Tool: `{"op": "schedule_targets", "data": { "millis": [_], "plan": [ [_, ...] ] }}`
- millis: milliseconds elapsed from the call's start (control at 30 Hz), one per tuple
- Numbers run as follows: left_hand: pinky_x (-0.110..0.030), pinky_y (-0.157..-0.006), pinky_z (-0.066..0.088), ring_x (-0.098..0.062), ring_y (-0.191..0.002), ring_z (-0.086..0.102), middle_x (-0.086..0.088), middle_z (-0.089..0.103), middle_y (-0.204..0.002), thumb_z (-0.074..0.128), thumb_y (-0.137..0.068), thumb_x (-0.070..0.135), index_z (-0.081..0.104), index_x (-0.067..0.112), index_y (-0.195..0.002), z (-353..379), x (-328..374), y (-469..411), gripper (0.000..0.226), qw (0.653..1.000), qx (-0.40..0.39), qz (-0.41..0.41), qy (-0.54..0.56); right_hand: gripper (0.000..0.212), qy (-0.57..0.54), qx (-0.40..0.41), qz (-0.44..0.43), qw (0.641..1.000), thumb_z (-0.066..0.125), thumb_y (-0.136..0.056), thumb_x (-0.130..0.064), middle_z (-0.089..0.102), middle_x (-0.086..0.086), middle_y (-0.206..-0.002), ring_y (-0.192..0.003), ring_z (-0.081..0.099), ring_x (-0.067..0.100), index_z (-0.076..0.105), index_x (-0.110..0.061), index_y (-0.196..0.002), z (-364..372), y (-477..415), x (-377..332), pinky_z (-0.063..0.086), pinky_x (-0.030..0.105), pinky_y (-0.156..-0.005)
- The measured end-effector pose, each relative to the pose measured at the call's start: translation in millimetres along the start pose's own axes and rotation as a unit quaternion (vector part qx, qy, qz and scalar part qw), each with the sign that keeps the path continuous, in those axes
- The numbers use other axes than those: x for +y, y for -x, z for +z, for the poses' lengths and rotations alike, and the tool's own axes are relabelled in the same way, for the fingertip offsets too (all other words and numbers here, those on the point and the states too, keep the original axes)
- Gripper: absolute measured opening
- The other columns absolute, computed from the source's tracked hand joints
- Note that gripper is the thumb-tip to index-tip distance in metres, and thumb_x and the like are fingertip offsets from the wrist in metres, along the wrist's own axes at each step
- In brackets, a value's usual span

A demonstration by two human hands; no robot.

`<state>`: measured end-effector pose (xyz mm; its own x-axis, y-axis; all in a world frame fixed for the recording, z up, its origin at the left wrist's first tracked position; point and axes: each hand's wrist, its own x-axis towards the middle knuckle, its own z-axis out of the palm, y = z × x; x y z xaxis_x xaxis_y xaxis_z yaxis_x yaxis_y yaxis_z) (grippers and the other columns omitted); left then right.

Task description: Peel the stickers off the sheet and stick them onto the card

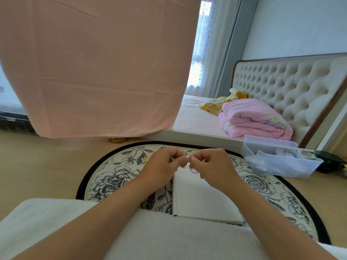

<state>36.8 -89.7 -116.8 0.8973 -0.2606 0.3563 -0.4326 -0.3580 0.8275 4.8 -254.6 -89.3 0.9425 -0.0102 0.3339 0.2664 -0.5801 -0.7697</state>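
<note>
The left hand [163,166] and the right hand [212,164] are meeting fingertip to fingertip, both curling in and pinching one small piece [187,160] between them. It is too tiny to tell whether it is a sticker or a scrap of its backing; they seem to be working the two apart. Just below the hands, at 6 o'clock, the white card [202,196] is lying flat on the round floral mat [112,177]. One pink sticker [194,171] is already sitting near the card's far edge, while the rest of the card is showing blank, so the job looks barely begun. At 9 o'clock of the left hand, a small red-and-yellow sticker [145,159] is lying on the mat; no full sheet is showing. Farther out, at 3 o'clock, a clear plastic bin [281,162] is standing.
</note>
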Motion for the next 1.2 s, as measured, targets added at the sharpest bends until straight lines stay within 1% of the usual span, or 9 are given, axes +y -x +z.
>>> {"op": "schedule_targets", "data": {
  "millis": [100,233,367,567,700,800,900,1067,1200],
  "plan": [
    [-0.037,-0.077,0.056,-0.015,-0.071,0.062,0.017,0.070,-0.078,0.063,-0.095,0.029,0.069,0.029,-0.079,0,-1,0,0.017,1.000,0.001,0.004,-0.015,0.020,-0.035,-0.001,0.018,0.999,0.068,-0.087,-0.013,0.073,0.004,-0.068,-0.044,0.052,0.009,0.080,-0.017,-0.071,0,0,-1,0.045,0.020,-0.047],
    [-0.017,-0.061,0.046,-0.002,-0.062,0.055,0.019,0.068,-0.073,0.063,-0.095,0.026,0.066,0.032,-0.079,2,1,1,0.017,1.000,0.004,0.005,-0.025,0.020,-0.047,0.005,0.023,0.999,0.068,-0.086,-0.010,0.073,0.008,-0.068,-0.043,0.049,0.010,0.080,-0.014,-0.071,1,0,-1,0.043,0.019,-0.046],
    [-0.016,-0.063,0.048,-0.004,-0.064,0.063,0.011,0.071,-0.077,0.062,-0.096,0.023,0.069,0.024,-0.080,1,5,2,0.018,0.999,-0.002,-0.031,0.027,0.019,-0.026,0.019,0.007,0.999,0.070,-0.086,-0.013,0.072,-0.001,-0.065,-0.044,0.052,0.000,0.081,-0.019,-0.071,1,1,0,0.041,0.014,-0.050],
    [-0.011,-0.052,0.043,-0.005,-0.061,0.065,0.007,0.075,-0.081,0.064,-0.095,0.023,0.073,0.021,-0.083,1,11,4,0.016,0.995,0.015,-0.058,0.080,0.019,-0.006,0.046,-0.006,0.999,0.071,-0.086,-0.017,0.072,-0.011,-0.064,-0.049,0.056,-0.001,0.081,-0.026,-0.072,4,1,0,0.043,0.019,-0.055],
    [-0.012,-0.055,0.045,-0.004,-0.060,0.064,0.006,0.075,-0.080,0.065,-0.095,0.025,0.072,0.025,-0.080,2,12,3,0.016,0.995,0.026,-0.056,0.077,0.021,-0.003,0.061,-0.019,0.998,0.072,-0.086,-0.019,0.071,-0.013,-0.063,-0.048,0.055,0.001,0.081,-0.029,-0.071,5,2,-2,0.041,0.020,-0.053],
    [-0.016,-0.058,0.048,-0.004,-0.062,0.062,0.007,0.072,-0.079,0.063,-0.096,0.026,0.068,0.026,-0.080,3,11,2,0.016,0.997,0.036,-0.042,0.048,0.020,0.020,0.075,-0.032,0.996,0.072,-0.086,-0.023,0.072,-0.017,-0.066,-0.049,0.055,0.002,0.080,-0.033,-0.071,7,2,-1,0.050,0.027,-0.055],
    [-0.029,-0.067,0.051,-0.016,-0.070,0.063,0.007,0.069,-0.082,0.058,-0.098,0.026,0.063,0.027,-0.082,6,9,3,0.017,0.999,0.039,-0.026,0.015,0.020,0.023,0.081,-0.031,0.996,0.071,-0.085,-0.022,0.072,-0.016,-0.065,-0.051,0.057,0.002,0.080,-0.032,-0.070,9,1,0,0.052,0.027,-0.059],
    [-0.038,-0.070,0.052,-0.025,-0.076,0.063,0.003,0.068,-0.083,0.055,-0.100,0.025,0.062,0.023,-0.086,8,8,4,0.016,0.999,0.040,-0.011,-0.007,0.021,-0.022,0.075,-0.004,0.997,0.070,-0.085,-0.016,0.072,-0.008,-0.064,-0.048,0.053,0.000,0.080,-0.025,-0.068,10,2,-3,0.046,0.020,-0.054],
    [-0.035,-0.069,0.049,-0.019,-0.070,0.057,0.011,0.061,-0.076,0.052,-0.101,0.023,0.057,0.026,-0.084,8,8,3,0.018,1.000,0.029,-0.008,0.003,0.020,-0.097,0.051,0.047,0.993,0.068,-0.089,-0.014,0.071,-0.001,-0.064,-0.044,0.049,0.008,0.078,-0.013,-0.072,9,2,-5,0.043,0.016,-0.049]
  ]
}}
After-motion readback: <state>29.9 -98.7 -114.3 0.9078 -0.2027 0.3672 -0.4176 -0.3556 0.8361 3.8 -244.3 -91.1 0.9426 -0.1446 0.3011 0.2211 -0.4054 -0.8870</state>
